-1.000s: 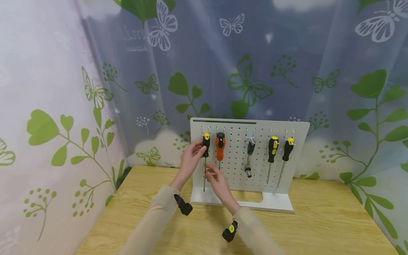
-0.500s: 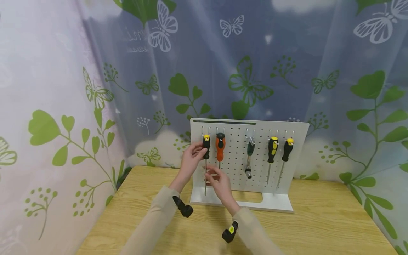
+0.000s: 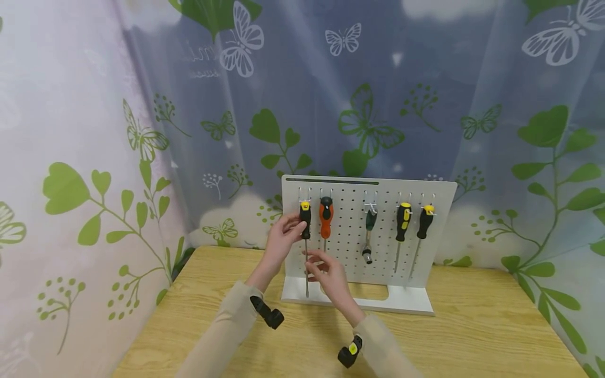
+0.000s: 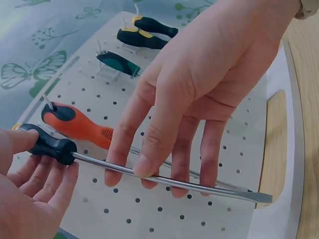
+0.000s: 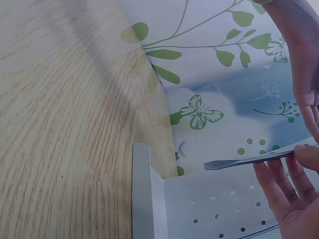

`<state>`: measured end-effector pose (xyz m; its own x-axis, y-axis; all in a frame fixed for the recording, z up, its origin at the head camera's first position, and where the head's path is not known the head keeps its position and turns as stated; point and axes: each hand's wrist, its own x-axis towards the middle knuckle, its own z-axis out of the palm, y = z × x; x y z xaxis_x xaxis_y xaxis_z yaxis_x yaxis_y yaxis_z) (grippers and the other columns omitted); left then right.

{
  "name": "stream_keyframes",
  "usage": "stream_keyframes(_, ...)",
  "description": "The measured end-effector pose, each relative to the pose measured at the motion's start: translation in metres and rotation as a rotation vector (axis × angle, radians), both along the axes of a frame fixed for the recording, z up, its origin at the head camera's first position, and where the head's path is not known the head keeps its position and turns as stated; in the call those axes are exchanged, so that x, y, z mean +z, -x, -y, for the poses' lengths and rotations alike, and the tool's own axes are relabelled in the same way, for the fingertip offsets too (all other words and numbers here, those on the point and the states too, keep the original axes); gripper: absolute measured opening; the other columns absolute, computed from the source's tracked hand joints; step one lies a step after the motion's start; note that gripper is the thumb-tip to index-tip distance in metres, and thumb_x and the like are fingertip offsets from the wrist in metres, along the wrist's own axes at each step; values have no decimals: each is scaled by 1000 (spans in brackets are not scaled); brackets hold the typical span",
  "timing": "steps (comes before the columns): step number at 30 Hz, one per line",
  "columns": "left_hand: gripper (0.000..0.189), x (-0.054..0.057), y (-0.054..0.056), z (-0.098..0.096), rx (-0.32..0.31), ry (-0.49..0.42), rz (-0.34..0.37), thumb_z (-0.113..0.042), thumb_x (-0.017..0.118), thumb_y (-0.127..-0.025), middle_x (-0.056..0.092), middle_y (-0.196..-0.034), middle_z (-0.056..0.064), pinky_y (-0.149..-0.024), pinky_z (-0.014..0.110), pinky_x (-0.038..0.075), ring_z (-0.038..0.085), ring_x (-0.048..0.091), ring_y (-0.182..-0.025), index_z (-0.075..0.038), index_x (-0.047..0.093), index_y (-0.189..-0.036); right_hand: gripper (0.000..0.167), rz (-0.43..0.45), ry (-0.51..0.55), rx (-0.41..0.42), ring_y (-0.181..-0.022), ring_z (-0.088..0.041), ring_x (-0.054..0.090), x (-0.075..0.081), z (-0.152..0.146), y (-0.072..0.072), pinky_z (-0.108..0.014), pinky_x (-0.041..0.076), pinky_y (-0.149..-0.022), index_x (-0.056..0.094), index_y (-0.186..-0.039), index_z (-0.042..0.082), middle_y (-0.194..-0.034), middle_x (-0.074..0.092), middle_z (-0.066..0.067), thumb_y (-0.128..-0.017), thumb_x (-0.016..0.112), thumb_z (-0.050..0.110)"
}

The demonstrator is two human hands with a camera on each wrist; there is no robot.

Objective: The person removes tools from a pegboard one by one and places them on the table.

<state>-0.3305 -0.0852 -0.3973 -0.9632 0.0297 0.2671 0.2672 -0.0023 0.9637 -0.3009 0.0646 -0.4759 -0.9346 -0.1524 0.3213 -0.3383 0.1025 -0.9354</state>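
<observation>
Left hand (image 3: 280,239) pinches black-and-yellow, steel-shafted screwdriver (image 3: 305,219) by its 12-o'clock handle (image 4: 51,146) | right hand (image 3: 332,275) pinches shaft (image 4: 232,192) toward 6 | presumably steadying its length

A cream right sleeve (image 3: 385,344) has a strapped black right wrist camera (image 3: 347,358) at its cuff, marked with a yellow disc (image 3: 353,348). Left of that sleeve, a matching left sleeve (image 3: 226,321) bears a black left wrist camera (image 3: 273,318).

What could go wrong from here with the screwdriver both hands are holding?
The right hand pinches the slim metal shaft, so its grip might slip. An orange screwdriver hangs right beside the held screwdriver; a sideways swing could knock it. The flat tip is bare and may scratch the pegboard.
</observation>
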Motion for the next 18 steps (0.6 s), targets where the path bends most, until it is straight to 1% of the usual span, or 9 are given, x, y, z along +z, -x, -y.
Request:
stream_keyframes(4,42,3,-3,0,1,2,19,-15,64,-101,63,-131,23,-92,37,59,31,63,-118,3,56,-138,29,6,-3,18,-86,-31,70,4,-1,-4,-33,64,-69,67,-126,2,-104,67,-18,-98,67,9)
stream_keyframes(9,44,5,-8,1,-18,6,49,-18,65,-101,63,-132,21,-94,39,59,31,63,-118,1,55,-139,30,15,7,42,-86,-35,70,6,-3,-10,-36,64,-70,66,-127,1,-104,66,-21,-98,67,10)
stream_keyframes(12,45,7,-11,2,-37,5,54,-19,64,-101,62,-132,22,-97,41,57,32,63,-119,0,54,-141,30,10,9,54,-86,-36,70,8,-5,-13,-38,64,-69,66,-127,-1,-104,66,-22,-98,67,9)
stream_keyframes(18,46,10,-16,1,-59,4,50,-21,64,-101,62,-132,22,-98,43,56,33,63,-119,0,54,-141,31,21,20,71,-85,-31,70,10,-7,-20,-35,64,-70,66,-128,1,-104,66,-20,-98,67,10)
